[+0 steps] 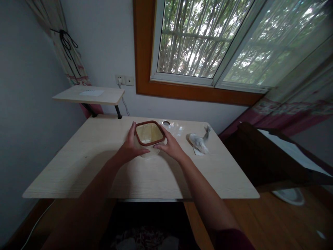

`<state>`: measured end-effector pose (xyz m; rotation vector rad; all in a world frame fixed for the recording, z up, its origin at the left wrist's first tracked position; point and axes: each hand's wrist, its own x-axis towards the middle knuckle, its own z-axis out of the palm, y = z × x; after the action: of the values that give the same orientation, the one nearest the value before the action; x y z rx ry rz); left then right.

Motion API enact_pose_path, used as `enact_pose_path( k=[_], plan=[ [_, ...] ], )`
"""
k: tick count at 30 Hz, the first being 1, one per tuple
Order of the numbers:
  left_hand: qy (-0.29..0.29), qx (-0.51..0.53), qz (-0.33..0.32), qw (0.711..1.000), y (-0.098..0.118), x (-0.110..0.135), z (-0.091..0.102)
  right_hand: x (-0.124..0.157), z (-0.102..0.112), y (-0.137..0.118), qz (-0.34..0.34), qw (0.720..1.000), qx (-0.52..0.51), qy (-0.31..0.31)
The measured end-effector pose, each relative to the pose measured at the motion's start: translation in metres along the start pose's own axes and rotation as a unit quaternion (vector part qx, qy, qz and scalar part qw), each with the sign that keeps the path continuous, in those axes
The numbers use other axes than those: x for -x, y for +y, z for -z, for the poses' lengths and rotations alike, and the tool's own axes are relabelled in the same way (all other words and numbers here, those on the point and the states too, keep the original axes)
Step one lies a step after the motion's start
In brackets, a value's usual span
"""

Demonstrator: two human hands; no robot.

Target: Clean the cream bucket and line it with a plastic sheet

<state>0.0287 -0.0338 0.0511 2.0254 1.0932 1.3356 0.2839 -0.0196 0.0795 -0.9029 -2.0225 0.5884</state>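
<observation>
A pale square container with a brown rim [150,142] is over the middle of the desk, its open top tilted toward me. On its left side my left hand [130,146] is closed around the wall, thumb across the front. My right hand [170,143] grips the opposite side, thumb also in front. The inside looks cream-yellow, and I make out nothing in it. Whether its base touches the desk is unclear. To the right of my right hand lies a crumpled whitish plastic bag [199,143] on a small white paper.
The light wood desk [85,173] has a round cable hole [165,123] near its back edge. A raised shelf [91,95] with a paper stands at the back left. Behind are a wall socket [120,79] and a window [192,41]. Dark furniture [281,163] stands right.
</observation>
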Motion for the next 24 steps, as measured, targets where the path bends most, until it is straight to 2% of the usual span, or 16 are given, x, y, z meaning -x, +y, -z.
enact_pose_path(
  k=[3, 8, 13, 17, 21, 24],
  plan=[
    [0.018, -0.024, -0.004, 1.000, -0.002, 0.003, -0.003, 0.002, -0.006, -0.002, -0.004, 1.000, -0.012, 0.011],
    [-0.004, 0.000, -0.005, 1.000, -0.011, 0.008, -0.003, 0.009, -0.013, 0.002, -0.012, 0.999, -0.029, 0.033],
    [-0.025, 0.021, -0.004, 0.999, -0.017, 0.011, 0.000, 0.014, -0.017, 0.009, 0.015, 0.999, -0.024, 0.032],
    [-0.033, 0.000, -0.009, 0.999, -0.023, 0.013, 0.003, 0.015, -0.015, 0.007, 0.045, 0.998, -0.025, 0.027],
    [-0.039, 0.004, 0.000, 0.999, -0.023, 0.016, 0.013, 0.018, -0.007, 0.001, 0.025, 0.999, -0.020, -0.004],
    [-0.041, 0.017, 0.014, 0.999, -0.014, 0.017, 0.027, 0.021, 0.002, -0.001, -0.009, 0.998, -0.059, -0.007]
  ],
)
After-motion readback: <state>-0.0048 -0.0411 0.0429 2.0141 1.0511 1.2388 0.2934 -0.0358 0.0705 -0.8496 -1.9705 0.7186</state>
